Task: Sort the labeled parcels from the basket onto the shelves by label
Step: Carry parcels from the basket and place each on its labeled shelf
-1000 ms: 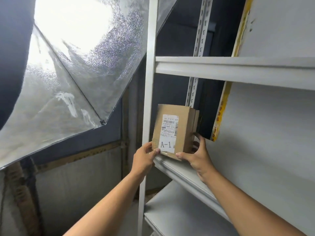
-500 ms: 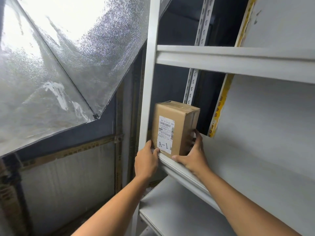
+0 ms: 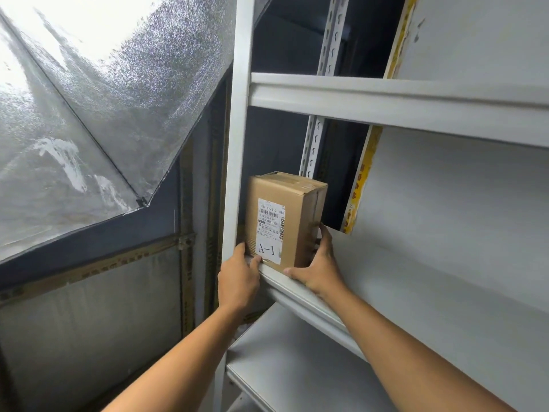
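The right hand [image 3: 319, 267] clasps the parcel [image 3: 286, 218] at its lower right corner: the thumb lies along the front bottom edge and the fingers [image 3: 323, 233] wrap the right side face. The left hand [image 3: 239, 279] sits at the lower left corner with its thumb touching the bottom of the label [image 3: 269, 231]; its other fingers appear to curl around the post [image 3: 234, 173], and whether they press the box cannot be told. From the right hand, the parcel body lies toward 11 o'clock; from the left hand, toward 1 o'clock. The parcel stands upright, long axis vertical, with its base on the front lip of the shelf [image 3: 416, 278] at the far left end, just beside the post. The label faces outward and reads A-1. The right hand has the fuller hold and is judged the controlling hand. The placement appears nearly complete. The next move likely requires only a short push toward 12 o'clock, deeper onto the shelf, then release of both hands. The narrow upright stance may tip if it is released while its base overhangs the lip.
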